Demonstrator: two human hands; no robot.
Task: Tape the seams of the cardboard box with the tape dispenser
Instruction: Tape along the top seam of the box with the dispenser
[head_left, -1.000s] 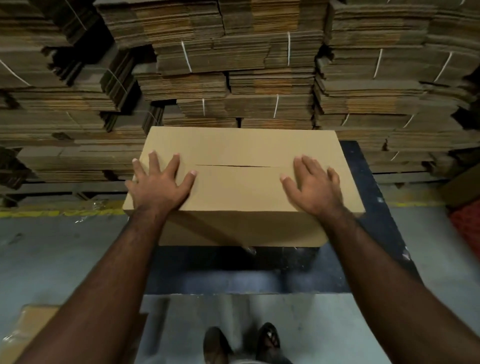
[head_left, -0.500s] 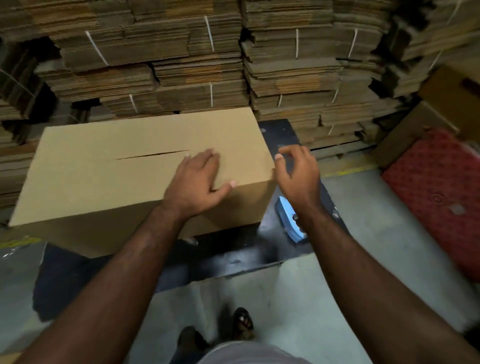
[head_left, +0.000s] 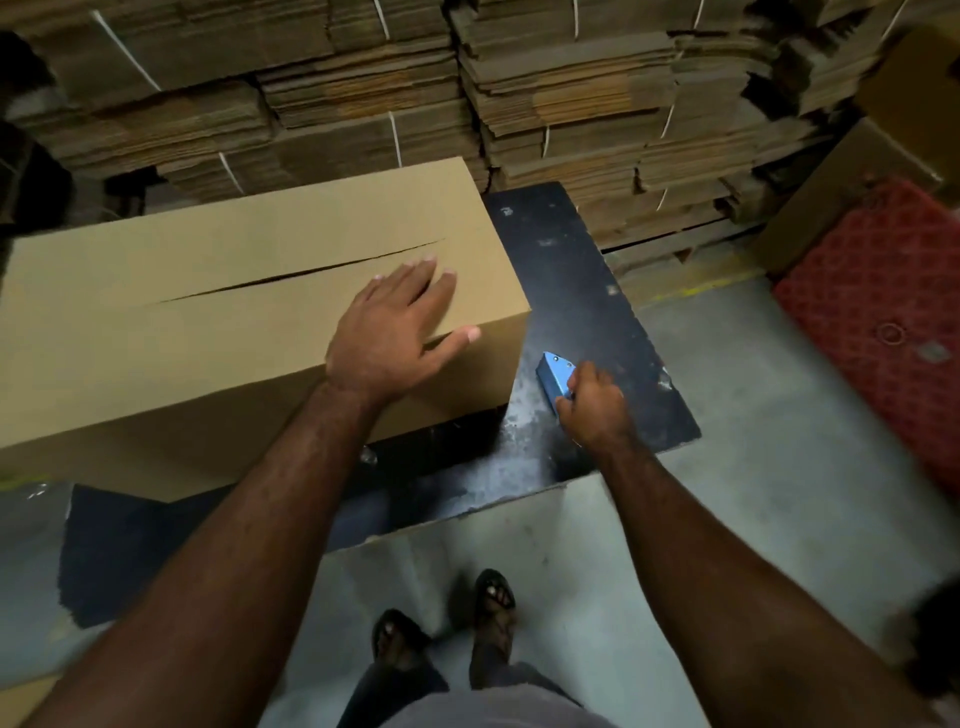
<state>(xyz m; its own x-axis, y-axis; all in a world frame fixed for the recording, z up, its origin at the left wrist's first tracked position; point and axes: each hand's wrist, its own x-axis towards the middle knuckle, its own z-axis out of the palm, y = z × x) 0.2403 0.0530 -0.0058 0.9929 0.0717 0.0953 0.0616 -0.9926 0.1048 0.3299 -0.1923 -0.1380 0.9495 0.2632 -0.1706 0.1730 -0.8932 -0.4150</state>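
A large brown cardboard box (head_left: 208, 322) stands on a low black table (head_left: 582, 291), its top flaps closed with a dark open seam running along the middle. My left hand (head_left: 395, 332) lies flat on the box top near its right end, fingers straight and spread. To the right of the box, on the table, lies a blue tape dispenser (head_left: 556, 376). My right hand (head_left: 592, 410) has its fingers curled round the dispenser's near end and hides most of it.
Strapped stacks of flattened cardboard (head_left: 519, 93) fill the background. A red patterned crate (head_left: 883, 312) sits on the floor at the right, with brown boxes (head_left: 852, 176) behind it. Grey concrete floor (head_left: 753, 415) surrounds the table; my sandalled feet (head_left: 447, 623) stand below.
My right hand left the box top, dropped beside the box's right end and closed on the blue dispenser. My left hand slid right along the box top. The view swung to the right.
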